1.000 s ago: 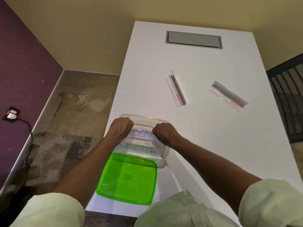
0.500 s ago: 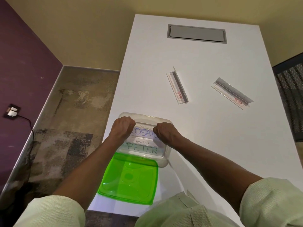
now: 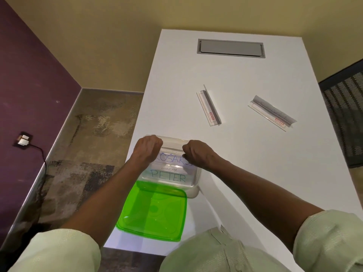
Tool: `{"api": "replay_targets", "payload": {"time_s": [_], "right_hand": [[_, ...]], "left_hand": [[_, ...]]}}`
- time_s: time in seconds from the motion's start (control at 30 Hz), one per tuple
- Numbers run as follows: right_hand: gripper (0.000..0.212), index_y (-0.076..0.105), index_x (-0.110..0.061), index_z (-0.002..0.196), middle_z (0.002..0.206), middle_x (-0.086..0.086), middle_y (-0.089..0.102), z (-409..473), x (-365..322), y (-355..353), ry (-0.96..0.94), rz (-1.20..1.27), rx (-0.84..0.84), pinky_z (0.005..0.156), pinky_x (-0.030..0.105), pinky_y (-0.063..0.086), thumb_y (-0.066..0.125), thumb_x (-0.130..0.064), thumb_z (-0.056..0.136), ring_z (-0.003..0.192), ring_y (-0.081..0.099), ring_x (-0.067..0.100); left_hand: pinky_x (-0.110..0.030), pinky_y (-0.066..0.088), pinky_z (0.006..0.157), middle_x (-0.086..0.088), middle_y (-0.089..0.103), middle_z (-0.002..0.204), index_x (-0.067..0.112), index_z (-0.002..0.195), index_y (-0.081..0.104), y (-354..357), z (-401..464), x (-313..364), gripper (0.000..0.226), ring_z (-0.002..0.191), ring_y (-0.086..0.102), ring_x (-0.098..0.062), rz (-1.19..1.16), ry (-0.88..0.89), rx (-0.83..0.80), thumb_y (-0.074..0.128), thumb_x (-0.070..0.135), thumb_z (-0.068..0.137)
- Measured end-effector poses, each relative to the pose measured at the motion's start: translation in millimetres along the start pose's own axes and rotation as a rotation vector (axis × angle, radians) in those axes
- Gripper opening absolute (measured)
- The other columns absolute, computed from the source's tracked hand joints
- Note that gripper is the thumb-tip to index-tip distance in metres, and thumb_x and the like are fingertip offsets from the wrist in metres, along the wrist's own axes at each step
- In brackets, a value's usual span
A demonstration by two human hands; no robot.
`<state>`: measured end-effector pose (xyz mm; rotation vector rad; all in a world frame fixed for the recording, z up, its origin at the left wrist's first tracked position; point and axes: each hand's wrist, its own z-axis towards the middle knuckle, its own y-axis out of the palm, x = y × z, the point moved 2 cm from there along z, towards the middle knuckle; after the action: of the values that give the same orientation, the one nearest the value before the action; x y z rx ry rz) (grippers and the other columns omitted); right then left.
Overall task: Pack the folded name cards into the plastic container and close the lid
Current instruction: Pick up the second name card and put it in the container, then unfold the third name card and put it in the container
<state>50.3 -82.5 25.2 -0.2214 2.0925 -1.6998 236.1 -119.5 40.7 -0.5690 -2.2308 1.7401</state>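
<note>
A clear plastic container [image 3: 197, 178] stands near the table's left front edge. Inside lie white name cards: one lettered "PETER" [image 3: 169, 177] at the front, a smaller one [image 3: 170, 169] behind it, and one lettered "ROSAR.." [image 3: 172, 160] at the back. My left hand [image 3: 148, 150] and my right hand [image 3: 196, 153] are both fisted over the container, pinching the two ends of the back card. The green translucent lid [image 3: 153, 213] lies flat on the table just in front of the container, its far edge tucked under the container.
Two clear acrylic card holders lie on the white table [image 3: 235, 163] beyond the container: one [image 3: 209, 107] in the middle and one [image 3: 272, 112] to the right. A grey cable hatch [image 3: 230, 48] is set in the far end. A dark mesh chair [image 3: 345, 114] stands at the right.
The view has tilted slightly. Both hands stay on the back card over the container, shifted a little toward its far rim.
</note>
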Motion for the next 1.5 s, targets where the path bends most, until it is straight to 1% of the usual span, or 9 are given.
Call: {"api": "replay_targets", "payload": {"time_s": [0.23, 0.43, 0.57, 0.67, 0.8, 0.93, 1.07, 1.33, 1.5], "right_hand": [[0.027, 0.055, 0.001, 0.077, 0.068, 0.022, 0.057, -32, 18, -28, 0.057, 0.016, 0.199, 0.055, 0.035, 0.025, 0.048, -0.017, 0.096, 0.06, 0.049, 0.035], [0.029, 0.043, -0.008, 0.065, 0.057, 0.013, 0.043, -65, 37, -42, 0.14, 0.02, 0.253, 0.052, 0.034, 0.023, 0.05, -0.016, 0.092, 0.053, 0.034, 0.029], [0.033, 0.032, -0.013, 0.064, 0.056, 0.007, 0.031, -89, 48, -50, 0.158, 0.017, 0.274, 0.052, 0.033, 0.022, 0.051, -0.013, 0.091, 0.053, 0.031, 0.028], [0.036, 0.029, -0.012, 0.062, 0.054, 0.003, 0.023, -107, 59, -55, 0.18, 0.031, 0.283, 0.053, 0.032, 0.02, 0.053, -0.01, 0.089, 0.053, 0.028, 0.027], [0.034, 0.031, -0.011, 0.062, 0.055, 0.005, 0.025, -130, 80, -57, 0.218, 0.026, 0.282, 0.055, 0.033, 0.019, 0.049, -0.014, 0.091, 0.057, 0.03, 0.028], [0.033, 0.033, -0.011, 0.062, 0.056, 0.006, 0.029, -150, 102, -60, 0.268, 0.029, 0.289, 0.055, 0.032, 0.019, 0.049, -0.014, 0.091, 0.058, 0.031, 0.028], [0.031, 0.036, -0.011, 0.064, 0.062, 0.015, 0.044, -165, 125, -60, 0.33, 0.053, 0.273, 0.056, 0.033, 0.022, 0.049, -0.016, 0.092, 0.063, 0.035, 0.028], [0.033, 0.03, -0.015, 0.066, 0.064, 0.007, 0.034, -190, 172, -64, 0.408, 0.059, 0.281, 0.059, 0.033, 0.022, 0.047, -0.021, 0.094, 0.065, 0.035, 0.027], [0.031, 0.033, -0.013, 0.067, 0.065, 0.008, 0.036, -197, 196, -66, 0.452, 0.07, 0.292, 0.058, 0.033, 0.022, 0.048, -0.021, 0.093, 0.065, 0.035, 0.028]], "left_hand": [[-0.033, 0.051, 0.071, -0.015, 0.068, 0.095, 0.009, 0.093, 0.07, -16, -1, 13, 0.017, 0.086, 0.067, -0.035, -0.131, -0.129, 0.14, 0.059, 0.022, 0.091], [-0.032, 0.051, 0.064, -0.013, 0.073, 0.089, 0.008, 0.086, 0.073, -39, 0, 41, 0.02, 0.081, 0.067, -0.031, -0.291, -0.159, 0.249, 0.055, 0.013, 0.091], [-0.031, 0.037, 0.048, -0.021, 0.065, 0.075, 0.0, 0.064, 0.057, -56, -2, 68, 0.02, 0.074, 0.061, -0.04, -0.354, -0.158, 0.288, 0.044, -0.002, 0.078], [-0.034, 0.032, 0.044, -0.025, 0.06, 0.072, -0.005, 0.064, 0.048, -65, -3, 91, 0.013, 0.073, 0.056, -0.041, -0.381, -0.14, 0.317, 0.041, -0.005, 0.074], [-0.04, 0.034, 0.046, -0.025, 0.047, 0.062, -0.005, 0.062, 0.041, -73, -3, 120, 0.013, 0.065, 0.044, -0.046, -0.394, -0.128, 0.325, 0.039, -0.004, 0.075], [-0.045, 0.044, 0.054, -0.026, 0.056, 0.076, -0.009, 0.07, 0.049, -74, 0, 146, 0.015, 0.076, 0.054, -0.04, -0.441, -0.135, 0.352, 0.042, -0.002, 0.081], [-0.031, 0.029, 0.052, -0.018, 0.053, 0.063, 0.002, 0.063, 0.044, -70, 10, 166, 0.025, 0.065, 0.049, -0.04, -0.465, -0.17, 0.33, 0.043, 0.007, 0.087], [-0.029, 0.026, 0.054, -0.001, 0.028, 0.056, 0.012, 0.062, 0.031, -79, 31, 202, 0.026, 0.061, 0.029, -0.024, -0.443, -0.146, 0.314, 0.039, 0.01, 0.087], [-0.03, 0.03, 0.057, -0.01, 0.041, 0.061, 0.014, 0.061, 0.031, -84, 49, 216, 0.032, 0.066, 0.042, -0.036, -0.448, -0.15, 0.312, 0.04, 0.013, 0.091]]}}
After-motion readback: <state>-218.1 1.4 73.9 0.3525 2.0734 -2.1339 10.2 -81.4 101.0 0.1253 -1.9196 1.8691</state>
